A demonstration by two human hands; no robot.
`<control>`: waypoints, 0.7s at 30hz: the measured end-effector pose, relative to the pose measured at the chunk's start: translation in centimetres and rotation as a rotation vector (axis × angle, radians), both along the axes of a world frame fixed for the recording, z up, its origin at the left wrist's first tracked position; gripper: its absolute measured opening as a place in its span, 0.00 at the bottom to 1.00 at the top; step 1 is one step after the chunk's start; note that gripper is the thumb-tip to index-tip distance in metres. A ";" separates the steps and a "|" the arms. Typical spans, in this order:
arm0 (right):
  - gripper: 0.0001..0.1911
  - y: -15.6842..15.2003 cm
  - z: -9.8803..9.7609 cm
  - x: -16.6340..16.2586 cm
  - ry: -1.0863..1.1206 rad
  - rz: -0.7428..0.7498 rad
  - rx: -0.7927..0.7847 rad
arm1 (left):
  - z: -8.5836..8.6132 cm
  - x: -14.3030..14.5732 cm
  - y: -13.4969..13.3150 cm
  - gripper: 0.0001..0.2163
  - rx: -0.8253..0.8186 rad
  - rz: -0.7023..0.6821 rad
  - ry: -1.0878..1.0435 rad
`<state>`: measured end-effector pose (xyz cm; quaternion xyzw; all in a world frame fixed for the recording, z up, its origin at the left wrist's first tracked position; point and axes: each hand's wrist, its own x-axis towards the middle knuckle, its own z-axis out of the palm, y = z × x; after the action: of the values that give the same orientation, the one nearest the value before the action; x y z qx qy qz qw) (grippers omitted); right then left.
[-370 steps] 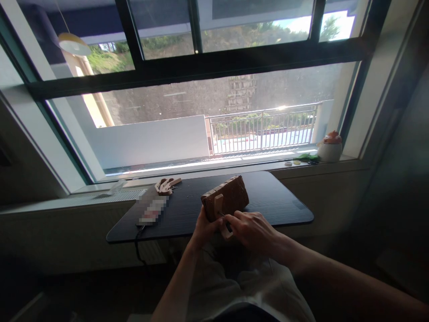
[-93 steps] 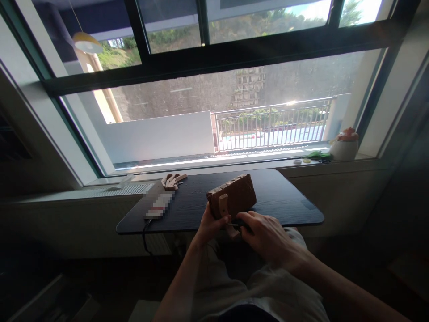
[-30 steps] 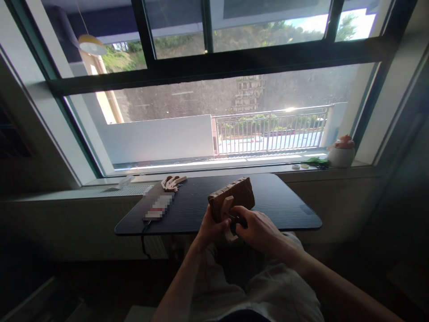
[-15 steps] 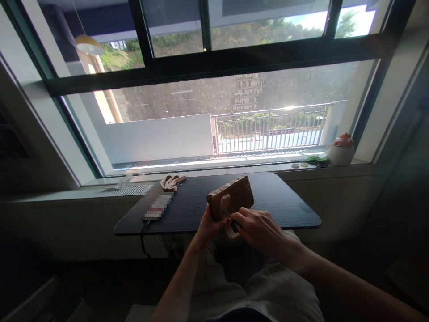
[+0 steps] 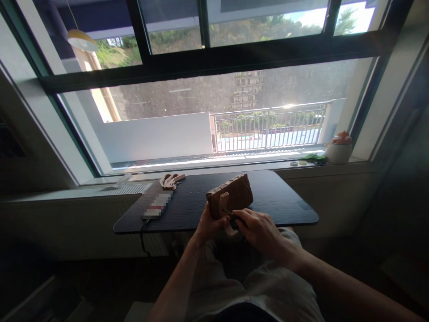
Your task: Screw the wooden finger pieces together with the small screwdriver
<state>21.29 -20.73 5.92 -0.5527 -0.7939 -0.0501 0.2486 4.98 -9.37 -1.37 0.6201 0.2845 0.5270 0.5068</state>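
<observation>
A brown, box-shaped block point(image 5: 238, 193) with a row of lighter pieces along its top edge is tilted over the front of the dark table. Against its near face stands a pale curved wooden piece point(image 5: 224, 202). My left hand point(image 5: 207, 227) is closed around the block's lower left corner, its thumb pressing on the wooden piece. In my right hand point(image 5: 261, 227) is a thin dark tool that looks like a screwdriver point(image 5: 236, 217), its tip at the wooden piece. The fingers partly hide its handle.
Several pale wooden pieces point(image 5: 171, 181) lie at the table's back left. A blurred-out white item point(image 5: 157, 205) with a dark cable sits nearer me on the dark table point(image 5: 284, 201). Along the windowsill are a white pot point(image 5: 338, 153) and small discs point(image 5: 298, 163).
My right hand has drawn back slightly to the right, and more of the tool shows. The block and my left hand stay nearly the same; the view has shifted a little.
</observation>
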 end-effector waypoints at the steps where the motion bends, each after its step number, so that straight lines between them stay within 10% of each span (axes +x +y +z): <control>1: 0.13 0.1 -0.3 0.0 0.073 -0.009 -0.001 | 0.0 0.0 0.0 0.31 -0.008 -0.007 -0.011; 14: 0.10 0.2 3.0 -1.0 -0.439 0.082 0.050 | -0.1 0.3 -0.1 0.31 0.006 0.053 -0.018; 21: 0.10 1.1 1.7 -0.1 -0.064 -0.014 -0.036 | 0.2 0.1 -0.2 0.32 -0.005 0.004 -0.031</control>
<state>21.15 -19.62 7.59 -0.5607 -0.7982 -0.0552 0.2130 5.04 -9.58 -1.17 0.6101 0.2790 0.5368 0.5116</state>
